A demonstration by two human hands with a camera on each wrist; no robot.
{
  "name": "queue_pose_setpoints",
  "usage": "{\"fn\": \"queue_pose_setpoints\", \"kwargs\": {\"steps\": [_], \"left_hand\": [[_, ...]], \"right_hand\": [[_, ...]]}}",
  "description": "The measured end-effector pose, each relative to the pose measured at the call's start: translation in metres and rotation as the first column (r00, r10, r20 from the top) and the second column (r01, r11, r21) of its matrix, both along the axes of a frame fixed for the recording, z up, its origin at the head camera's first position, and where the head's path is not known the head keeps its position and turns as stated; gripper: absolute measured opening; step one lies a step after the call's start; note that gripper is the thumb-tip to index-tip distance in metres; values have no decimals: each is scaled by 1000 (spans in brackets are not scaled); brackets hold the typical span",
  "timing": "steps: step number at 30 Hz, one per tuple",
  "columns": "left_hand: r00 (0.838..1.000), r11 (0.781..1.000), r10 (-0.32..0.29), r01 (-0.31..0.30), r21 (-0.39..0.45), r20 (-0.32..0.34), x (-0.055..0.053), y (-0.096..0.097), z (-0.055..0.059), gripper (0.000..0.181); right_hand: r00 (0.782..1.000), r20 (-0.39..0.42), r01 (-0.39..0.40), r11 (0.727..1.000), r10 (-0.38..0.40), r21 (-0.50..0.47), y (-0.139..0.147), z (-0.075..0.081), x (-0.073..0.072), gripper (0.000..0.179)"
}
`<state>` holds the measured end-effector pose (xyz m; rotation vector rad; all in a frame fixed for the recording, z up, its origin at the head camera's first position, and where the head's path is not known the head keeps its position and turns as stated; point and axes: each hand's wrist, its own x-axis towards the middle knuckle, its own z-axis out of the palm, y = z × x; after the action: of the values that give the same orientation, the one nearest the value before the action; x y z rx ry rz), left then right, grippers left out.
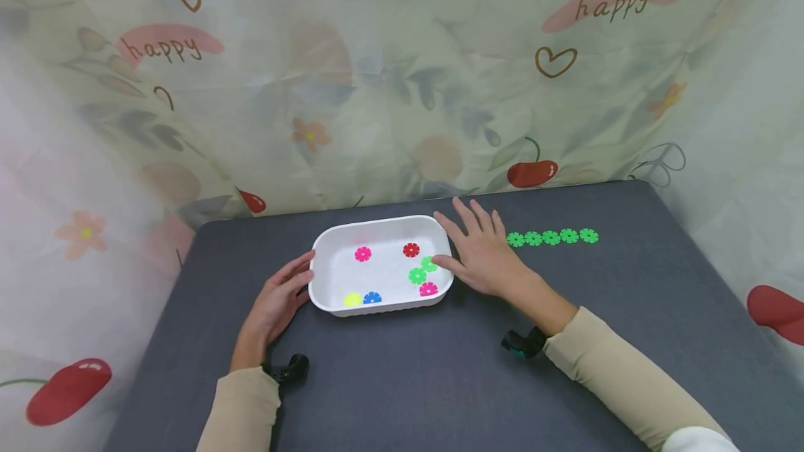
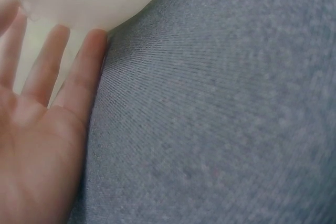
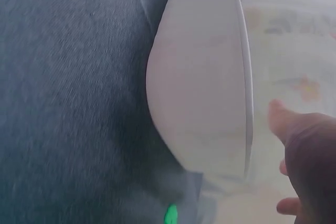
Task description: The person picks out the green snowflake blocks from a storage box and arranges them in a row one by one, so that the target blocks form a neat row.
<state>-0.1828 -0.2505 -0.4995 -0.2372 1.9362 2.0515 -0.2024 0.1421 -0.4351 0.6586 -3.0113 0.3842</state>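
A white plastic tub (image 1: 339,267) holds several notched plastic discs: a pink disc (image 1: 363,254), a red disc (image 1: 411,250), green discs (image 1: 417,275), another pink disc (image 1: 428,289), a yellow disc (image 1: 353,299) and a blue disc (image 1: 373,298). My left hand (image 1: 276,305) rests its extended fingertips against the tub's left end; the left wrist view shows the left hand (image 2: 42,140) palm and fingers by the tub wall. Over the tub's right rim hovers my right hand (image 1: 484,257), fingers spread, holding nothing visible. In the right wrist view, the right hand (image 3: 312,153) appears beside the tub wall (image 3: 199,77).
Right of the tub, several green discs (image 1: 551,238) form a row on the dark grey tabletop (image 1: 402,375). A patterned curtain (image 1: 389,110) hangs behind the table and at both sides. Each wrist wears a black device (image 1: 524,344).
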Motion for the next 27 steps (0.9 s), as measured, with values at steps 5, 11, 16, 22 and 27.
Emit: {"fn": "queue_pose_setpoints", "kwargs": {"steps": [5,11,16,22,27], "left_hand": [[1000,1000,2,-2,-7,2,0,0,1,59],[1000,1000,3,-3,-4,9,-1,0,0,61],[1000,1000,5,-5,-15,14,-1,0,0,61],[1000,1000,-18,18,-16,-20,-1,0,0,64],[999,1000,-24,24,-14,-31,0,0,-1,64]], "right_hand": [[998,-49,-32,999,32,9,-14,0,0,83],[993,-84,-88,996,85,-35,-32,1,2,79],[988,-60,-146,986,142,-74,-46,3,1,72],[978,71,-181,969,195,-169,-59,1,-1,65],[958,197,-162,959,209,-231,-66,0,-1,66]]}}
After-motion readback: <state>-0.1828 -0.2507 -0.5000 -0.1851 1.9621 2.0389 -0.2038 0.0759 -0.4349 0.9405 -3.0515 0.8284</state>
